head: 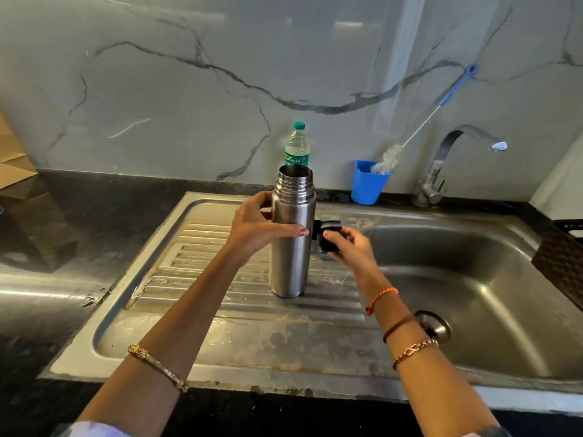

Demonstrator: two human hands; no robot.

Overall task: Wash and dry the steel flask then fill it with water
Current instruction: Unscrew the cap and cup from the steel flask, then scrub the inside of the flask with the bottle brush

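Note:
The steel flask (291,247) stands upright on the ribbed drainboard (220,294) of the steel sink, its mouth open and uncapped. My left hand (258,227) wraps around the flask's upper body from the left. Just right of the flask, my right hand (350,242) holds a black stopper (329,236) low over the drainboard's right edge. The sink basin (473,279) with its drain (437,326) lies to the right. The tap (457,152) at the back right is not running.
A clear water bottle with a green cap (297,143) stands behind the flask against the marble wall. A blue cup (367,182) holds a long bottle brush (419,124) leaning on the wall. A dark woven basket (561,260) sits at the right edge. Black countertop (79,231) extends left.

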